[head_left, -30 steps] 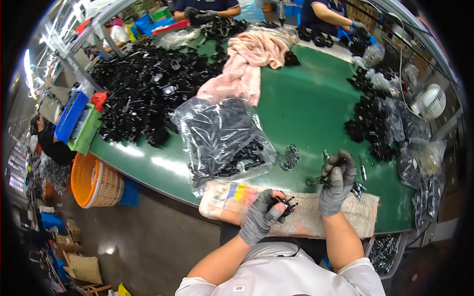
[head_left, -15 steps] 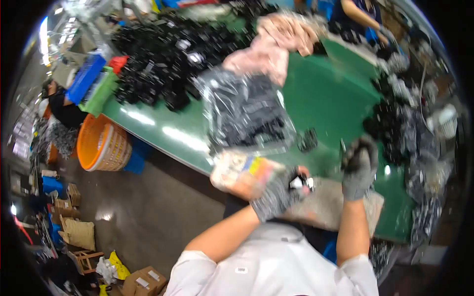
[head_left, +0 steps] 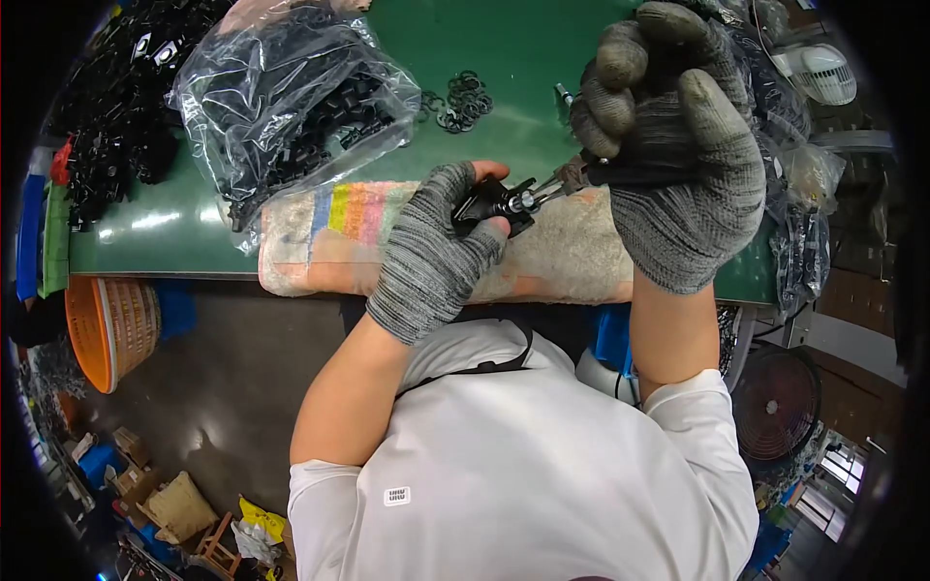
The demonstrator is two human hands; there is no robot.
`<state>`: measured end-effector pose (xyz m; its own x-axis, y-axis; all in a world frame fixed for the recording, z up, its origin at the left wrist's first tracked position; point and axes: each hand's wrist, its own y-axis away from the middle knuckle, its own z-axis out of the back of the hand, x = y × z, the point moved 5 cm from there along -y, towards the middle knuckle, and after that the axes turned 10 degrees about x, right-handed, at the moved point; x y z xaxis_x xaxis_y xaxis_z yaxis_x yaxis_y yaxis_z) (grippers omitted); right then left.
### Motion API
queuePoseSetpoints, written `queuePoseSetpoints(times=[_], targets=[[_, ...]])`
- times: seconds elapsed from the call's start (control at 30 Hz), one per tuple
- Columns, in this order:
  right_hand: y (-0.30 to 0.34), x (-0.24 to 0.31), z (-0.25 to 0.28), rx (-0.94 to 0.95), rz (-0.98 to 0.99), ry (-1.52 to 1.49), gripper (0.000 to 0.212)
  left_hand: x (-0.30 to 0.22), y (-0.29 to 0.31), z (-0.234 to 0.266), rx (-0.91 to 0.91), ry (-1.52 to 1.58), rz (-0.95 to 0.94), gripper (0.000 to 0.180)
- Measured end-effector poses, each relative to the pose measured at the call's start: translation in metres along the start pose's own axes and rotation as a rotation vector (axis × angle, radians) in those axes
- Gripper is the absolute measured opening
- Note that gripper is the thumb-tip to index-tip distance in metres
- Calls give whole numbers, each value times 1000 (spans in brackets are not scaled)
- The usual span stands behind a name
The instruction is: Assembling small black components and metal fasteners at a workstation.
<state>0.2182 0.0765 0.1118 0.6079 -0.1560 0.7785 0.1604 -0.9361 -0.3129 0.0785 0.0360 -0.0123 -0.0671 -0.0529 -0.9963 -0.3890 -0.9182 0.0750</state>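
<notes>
My left hand (head_left: 436, 247), in a grey knitted glove, is closed around a small black part (head_left: 480, 205) with a shiny metal stem at its centre. Curled above and to the right of it, my gloved right hand (head_left: 678, 165) grips what look like pliers (head_left: 620, 174) with a dark handle. Their metal tip meets the stem, or lies just against it. Both hands are over a folded, striped cloth pad (head_left: 572, 252) along the table's near edge. Beyond it lies a little heap of dark rings (head_left: 465, 102).
A clear plastic bag (head_left: 300, 97) of black parts lies on the green table (head_left: 484, 29), left of the rings. More black parts (head_left: 116, 116) are piled at far left. An orange basket (head_left: 89, 334) stands below the left edge. A white fan (head_left: 823, 73) sits at far right.
The view has tilted and sharpened. My right hand, raised apart from the left before, is now beside it, with the tool's tip at the black part. My left hand still holds that part.
</notes>
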Motion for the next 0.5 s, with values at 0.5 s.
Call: queuePoseSetpoints(times=[0.5], targets=[[10,-12,1,-32,-116,131,41,2,-3,-1,8,14,31,40]])
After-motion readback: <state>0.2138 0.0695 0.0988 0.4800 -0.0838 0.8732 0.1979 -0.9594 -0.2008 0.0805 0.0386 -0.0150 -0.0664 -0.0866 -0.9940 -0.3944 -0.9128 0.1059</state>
